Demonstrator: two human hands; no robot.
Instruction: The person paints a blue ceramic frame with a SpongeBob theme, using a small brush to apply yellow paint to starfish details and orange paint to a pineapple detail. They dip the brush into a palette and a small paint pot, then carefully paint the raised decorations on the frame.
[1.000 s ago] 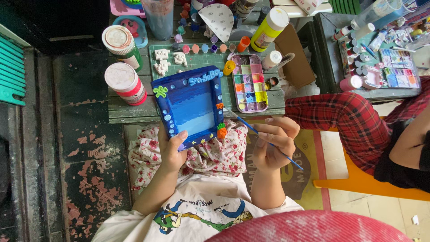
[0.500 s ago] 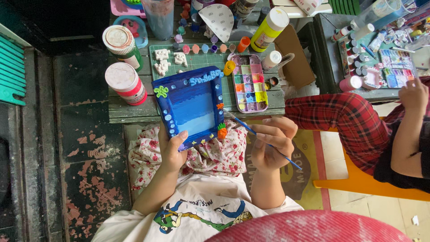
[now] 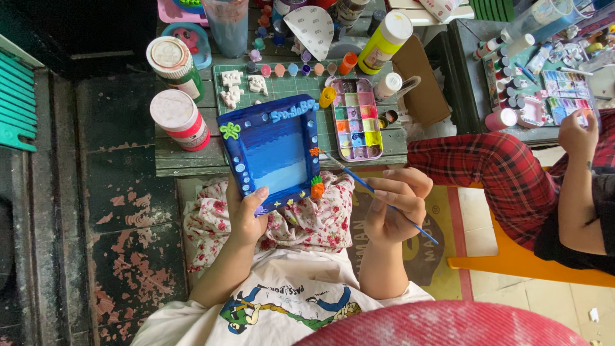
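Frame held on the lap, brush tip at its right edge.

Our left hand [image 3: 246, 214] grips the blue picture frame [image 3: 272, 152] by its lower edge, propped against the table [image 3: 186, 160], long axis running away from us, top toward the paint tray [image 3: 357, 118]. Our right hand [image 3: 397, 205] pinches the paintbrush [image 3: 378, 192], bristles pointing up-left. We judge that a tilt could smear wet paint onto the floral cloth [image 3: 307, 221].

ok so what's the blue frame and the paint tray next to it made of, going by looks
The blue frame, held at its lower edge by the left hand, looks like plaster or ceramic under matte hand-brushed paint: thick walls, raised moulded decorations, visible brush bands. It could be wood. The paint tray looks like thin translucent plastic, with glossy moulded wells holding the colours.
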